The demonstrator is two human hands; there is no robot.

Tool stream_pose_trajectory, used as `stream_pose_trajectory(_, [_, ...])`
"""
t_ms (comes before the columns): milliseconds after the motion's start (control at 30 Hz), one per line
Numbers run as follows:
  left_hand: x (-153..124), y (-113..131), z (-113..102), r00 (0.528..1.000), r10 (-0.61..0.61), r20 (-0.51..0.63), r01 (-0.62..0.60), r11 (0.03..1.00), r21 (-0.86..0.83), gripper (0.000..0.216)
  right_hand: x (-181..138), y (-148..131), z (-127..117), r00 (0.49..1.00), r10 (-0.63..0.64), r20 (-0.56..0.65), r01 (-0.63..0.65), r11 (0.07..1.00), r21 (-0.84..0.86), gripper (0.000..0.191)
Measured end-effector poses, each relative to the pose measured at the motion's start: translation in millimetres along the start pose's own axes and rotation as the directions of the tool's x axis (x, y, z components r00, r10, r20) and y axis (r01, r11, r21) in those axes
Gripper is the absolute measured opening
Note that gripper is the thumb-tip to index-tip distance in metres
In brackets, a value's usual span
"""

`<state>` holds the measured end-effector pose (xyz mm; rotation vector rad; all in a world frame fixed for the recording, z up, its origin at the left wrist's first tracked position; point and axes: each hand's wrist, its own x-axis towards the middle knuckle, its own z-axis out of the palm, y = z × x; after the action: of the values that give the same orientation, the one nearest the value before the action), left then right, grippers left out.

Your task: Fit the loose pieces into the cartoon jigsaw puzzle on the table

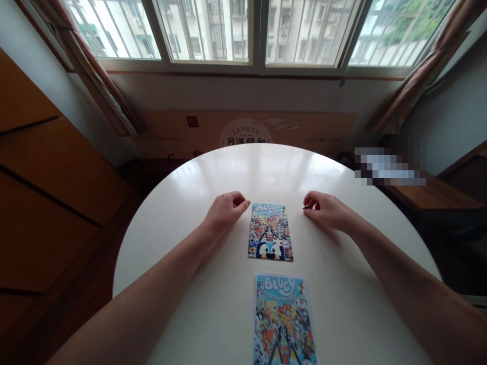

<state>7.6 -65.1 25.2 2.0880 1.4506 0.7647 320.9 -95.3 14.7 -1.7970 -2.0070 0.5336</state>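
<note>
A small Bluey picture, dense with cartoon dogs and jigsaw-like in look, lies flat on the white round table. My left hand rests just beyond its upper left corner, fingers curled in and thumb pointing at it; nothing shows in its grip. To the right of the picture, apart from it, my right hand pinches a small dark piece between thumb and fingers, low over the tabletop. Nearer to me lies a larger printed Bluey sheet with a matching design, its lower end cut off by the view.
Beyond the table's far edge a tan printed panel leans along the wall under the windows. Wooden cabinets stand at the left. At the right is a brown wooden surface with a blurred-out patch over it.
</note>
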Motion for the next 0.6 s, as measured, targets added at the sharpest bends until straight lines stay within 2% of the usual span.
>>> stream_pose_trajectory(100, [-3.3, 5.3, 0.8, 0.998, 0.062, -0.015, -0.063, 0.998, -0.023, 0.023, -4.7, -10.5, 5.4, 0.99, -0.095, -0.103, 0.11, 0.983, 0.15, 0.021])
stream_pose_trajectory(200, [-11.1, 19.0, 2.6, 0.988, 0.156, 0.003, -0.155, 0.985, -0.072, 0.022, -14.3, -32.3, 14.4, 0.963, -0.132, -0.236, 0.229, 0.864, 0.448, 0.024])
stream_pose_trajectory(267, [-17.4, 30.2, 4.2, 0.98, 0.195, 0.03, -0.189, 0.971, -0.147, 0.022, -22.7, -48.8, 21.0, 0.973, -0.132, -0.187, 0.224, 0.717, 0.66, 0.023])
stream_pose_trajectory(367, [-25.0, 43.1, 6.6, 0.971, 0.213, 0.105, -0.178, 0.946, -0.273, 0.024, -34.2, -67.6, 29.0, 0.984, -0.159, -0.077, 0.154, 0.558, 0.815, 0.021])
stream_pose_trajectory(600, [-29.1, 46.8, 8.0, 0.95, 0.228, 0.212, -0.149, 0.931, -0.334, 0.019, -39.9, -75.3, 34.9, 0.981, -0.18, 0.07, 0.016, 0.436, 0.9, 0.022])
